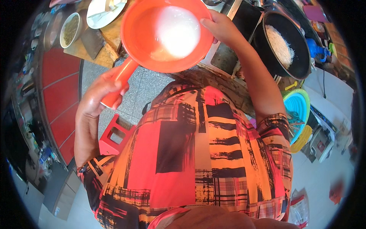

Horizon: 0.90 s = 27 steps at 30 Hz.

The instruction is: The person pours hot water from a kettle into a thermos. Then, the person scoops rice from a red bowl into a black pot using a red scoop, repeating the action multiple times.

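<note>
A big orange plastic dipper (138, 31) is held up in front of me, its bowl tilted so that I look into it. Inside lies a pale, milky-looking liquid (178, 34), bright with glare, so its exact nature is hard to tell. Around the dipper's stout handle (125, 73) the fingers of my left hand (104, 90) are wrapped. My right hand (223, 27) grips the far side of the rim, thumb on top. Right of my forearm stands a deep black pan (300, 61) holding a mound of white rice-like grains (280, 47).
At left, a white bowl of green food (71, 30) and a white plate (100, 21) sit on a wooden surface (77, 53). A red plastic stool (110, 144) stands on the floor. Colored baskets (297, 106) and a blue bottle-like object (316, 50) are at right.
</note>
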{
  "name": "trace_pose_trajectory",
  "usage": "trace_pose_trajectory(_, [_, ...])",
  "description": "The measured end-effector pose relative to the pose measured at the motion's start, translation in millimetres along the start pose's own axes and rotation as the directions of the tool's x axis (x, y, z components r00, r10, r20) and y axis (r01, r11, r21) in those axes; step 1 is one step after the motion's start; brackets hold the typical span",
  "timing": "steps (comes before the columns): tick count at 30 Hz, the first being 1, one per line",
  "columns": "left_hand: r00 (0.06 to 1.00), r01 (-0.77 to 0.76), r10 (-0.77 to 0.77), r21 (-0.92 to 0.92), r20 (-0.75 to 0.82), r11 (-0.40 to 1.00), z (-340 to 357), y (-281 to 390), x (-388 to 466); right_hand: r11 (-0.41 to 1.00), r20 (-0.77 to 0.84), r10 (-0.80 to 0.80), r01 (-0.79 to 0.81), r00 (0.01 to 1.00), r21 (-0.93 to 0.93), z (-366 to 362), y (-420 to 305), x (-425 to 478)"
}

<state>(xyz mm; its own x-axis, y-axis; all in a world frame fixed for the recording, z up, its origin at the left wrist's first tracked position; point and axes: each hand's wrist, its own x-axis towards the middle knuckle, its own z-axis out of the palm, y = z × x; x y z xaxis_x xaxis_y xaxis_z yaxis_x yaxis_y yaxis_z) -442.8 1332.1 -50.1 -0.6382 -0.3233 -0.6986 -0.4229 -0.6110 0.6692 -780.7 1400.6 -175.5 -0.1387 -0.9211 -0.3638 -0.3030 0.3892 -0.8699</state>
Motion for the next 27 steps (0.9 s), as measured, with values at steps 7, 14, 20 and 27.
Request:
trace_pose_trajectory(7, [0.897, -0.423, 0.442, -0.363, -0.033, 0.830, -44, -15, 15, 0.953, -0.227, -0.128, 0.183, 0.965, 0.241, 23, -4, -11])
trace_pose_trajectory(14, [0.729, -0.637, 0.620, 0.044, -0.290, 0.770, 20, -41, 64, 0.944, -0.196, 0.033, 0.034, 0.980, 0.329, 28, -15, -24])
trace_pose_trajectory(20, [0.637, -0.685, 0.584, -0.020, -0.503, 0.729, 29, -33, 94, 0.935, -0.314, -0.104, 0.201, 0.944, 0.294, 50, 7, -28])
trace_pose_trajectory(27, [0.687, -0.613, 0.483, -0.076, -0.543, 0.786, 33, -19, 90, 0.911, -0.078, 0.051, -0.015, 0.996, 0.411, 52, 4, -37])
